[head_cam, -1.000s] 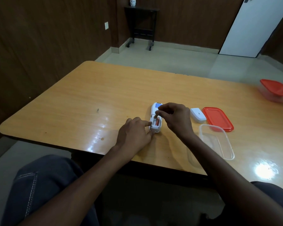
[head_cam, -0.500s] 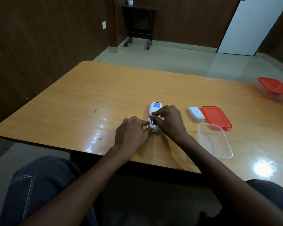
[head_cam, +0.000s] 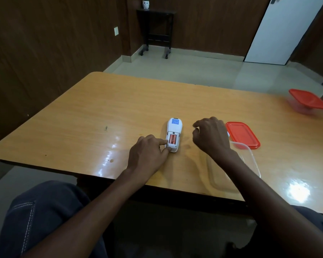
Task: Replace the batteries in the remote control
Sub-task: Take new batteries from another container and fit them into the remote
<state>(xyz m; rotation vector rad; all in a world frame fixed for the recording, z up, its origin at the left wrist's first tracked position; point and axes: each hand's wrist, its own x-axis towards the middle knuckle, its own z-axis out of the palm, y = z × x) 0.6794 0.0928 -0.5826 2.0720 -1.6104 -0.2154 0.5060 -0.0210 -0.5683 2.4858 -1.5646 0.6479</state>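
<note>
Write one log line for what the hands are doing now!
left hand: steadies white remote control | two orange batteries: seated | right hand: holds nothing

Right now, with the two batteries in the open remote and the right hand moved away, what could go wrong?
1. The batteries lie uncovered in the remote; a knock could pop them out.
2. Only the left hand steadies the remote by fingertips at its near corner, so it may slide on the glossy table.
3. The right hand hangs close to the red lid and clear box and might bump them.
</note>
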